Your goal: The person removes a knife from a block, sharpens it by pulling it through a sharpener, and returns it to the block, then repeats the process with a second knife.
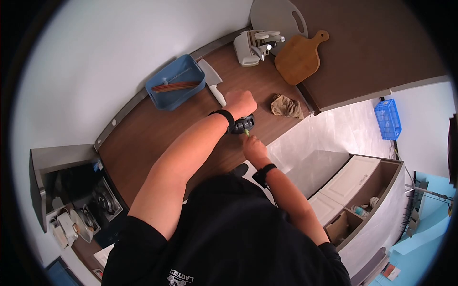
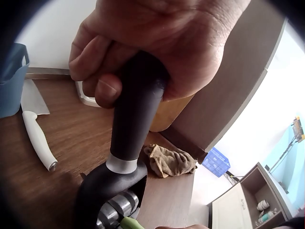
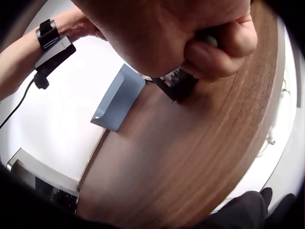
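My left hand grips the upright black handle of a knife sharpener, fingers curled round its top. The sharpener's base stands on the brown counter, with metal rollers showing in its slots. Close in front of it, my right hand holds a small knife by its green handle. The front of that handle is right at the rollers; its blade is hidden. In the right wrist view the handle's butt pokes out between my curled fingers. A cleaver with a white handle lies beyond my left hand.
A blue bin holding reddish-brown sticks stands against the wall. A crumpled brown cloth lies near the counter's right edge. Behind are a white knife holder and a wooden cutting board. A blue crate is further right.
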Available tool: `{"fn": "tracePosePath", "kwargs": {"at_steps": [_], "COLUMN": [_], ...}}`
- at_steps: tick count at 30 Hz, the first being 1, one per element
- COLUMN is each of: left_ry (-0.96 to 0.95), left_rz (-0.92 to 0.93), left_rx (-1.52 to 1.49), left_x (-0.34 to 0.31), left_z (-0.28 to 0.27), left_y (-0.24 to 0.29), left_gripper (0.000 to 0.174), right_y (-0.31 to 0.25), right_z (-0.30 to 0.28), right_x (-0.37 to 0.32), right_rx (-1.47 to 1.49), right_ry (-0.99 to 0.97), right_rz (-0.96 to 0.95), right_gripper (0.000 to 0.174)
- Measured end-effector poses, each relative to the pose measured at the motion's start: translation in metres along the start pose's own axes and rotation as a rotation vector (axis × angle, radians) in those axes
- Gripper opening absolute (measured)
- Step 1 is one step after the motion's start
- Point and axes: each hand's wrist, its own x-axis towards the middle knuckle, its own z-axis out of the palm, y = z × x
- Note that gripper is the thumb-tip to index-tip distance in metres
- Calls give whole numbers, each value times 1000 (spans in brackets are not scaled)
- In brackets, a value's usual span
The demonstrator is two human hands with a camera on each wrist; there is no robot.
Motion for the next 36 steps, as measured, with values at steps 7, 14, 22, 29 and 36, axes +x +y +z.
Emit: {"fn": "tracePosePath", "kwargs": {"at_steps": [7, 14, 22, 29, 36], "left_ry": [2, -5, 13, -6, -34], "left_rz": [-36, -10, 9, -13, -35], "left_rx": [9, -1, 20, 6, -11], "left_x": [4, 1, -5, -3, 5], "left_z": [2, 5, 1, -1, -3], "left_y": [-3, 1, -2, -2, -1], "left_gripper": [32, 32, 33, 33, 33], "right_y": [19, 41, -9, 17, 43], "right_z": [7, 5, 2, -4, 7], "right_x": [-9, -45, 9, -20, -34], "right_rx": [-53, -4, 69, 44, -45], "right_ry": [0, 168, 7, 13, -5], "right_rz": [-241, -231, 13, -117, -239], "right_gripper": [45, 28, 46, 43, 41]}}
